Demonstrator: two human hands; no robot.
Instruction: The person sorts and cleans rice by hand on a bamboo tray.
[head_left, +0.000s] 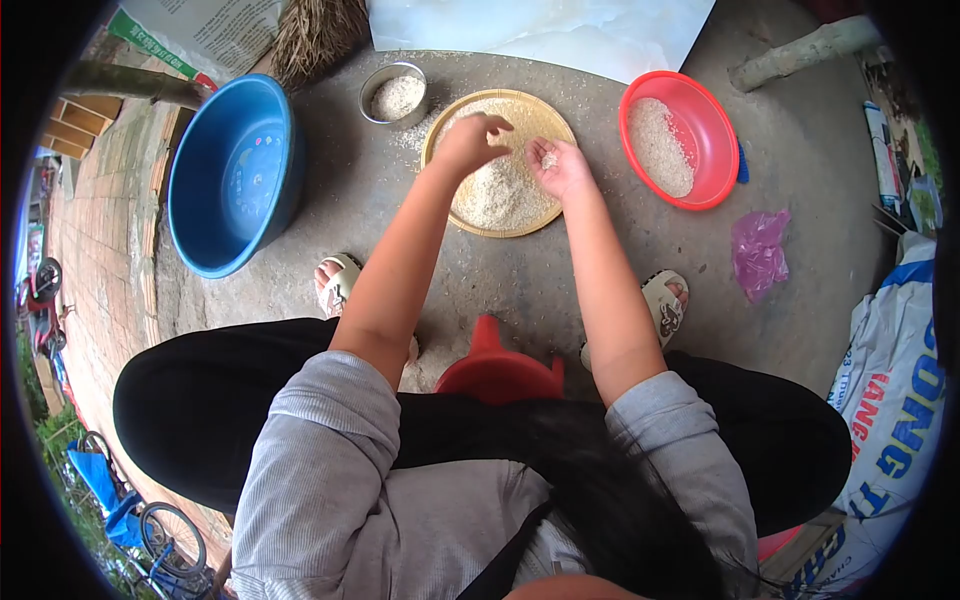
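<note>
A round woven tray (470,225) lies on the ground before me, with a pale heap of rice grains (497,195) on it. Over its left part hovers my left hand (470,145), fingers curved and thumb apart, nothing visible between them. My right hand (562,170) is at the tray's right side, palm up and cupped, with a few rice grains (549,160) lying in it. Both hands are above the tray, apart from each other.
A blue basin (190,200) stands left, a metal bowl (420,112) of grains behind the tray. At right are a red basin (715,165) with grains, a pink plastic bag (760,250) and printed sacks (880,400). A red stool (500,375) is under me; a broom (318,40) lies behind.
</note>
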